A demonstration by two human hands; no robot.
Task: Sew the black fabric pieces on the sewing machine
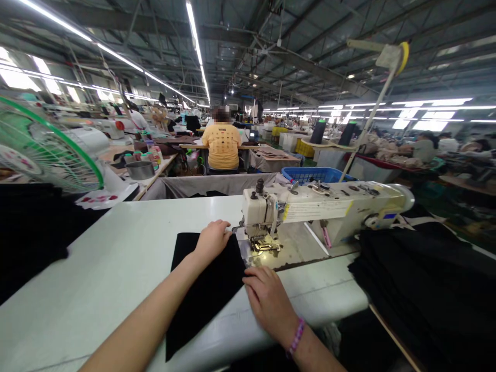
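Note:
A black fabric piece [205, 289] lies on the pale table, left of the sewing machine [310, 206], with its near edge reaching the table's front. My left hand [212, 242] rests over its far right corner, fingers bent and closed on the edge close to the machine head. At the right edge of the cloth, my right hand [267, 297] pinches the border between thumb and fingers. A purple bead bracelet [296, 337] circles that wrist. The lit presser foot [265, 247] is just right of the cloth, apart from both hands. My fingertips partly hide the fabric edge.
Dark fabric stacks lie at the right [430, 289] and far left [31, 243]. A green-rimmed fan [50, 150] stands at left. Behind the machine are a blue basket [315, 174] and a thread stand pole [368, 124]. A person in a yellow shirt [221, 144] sits ahead.

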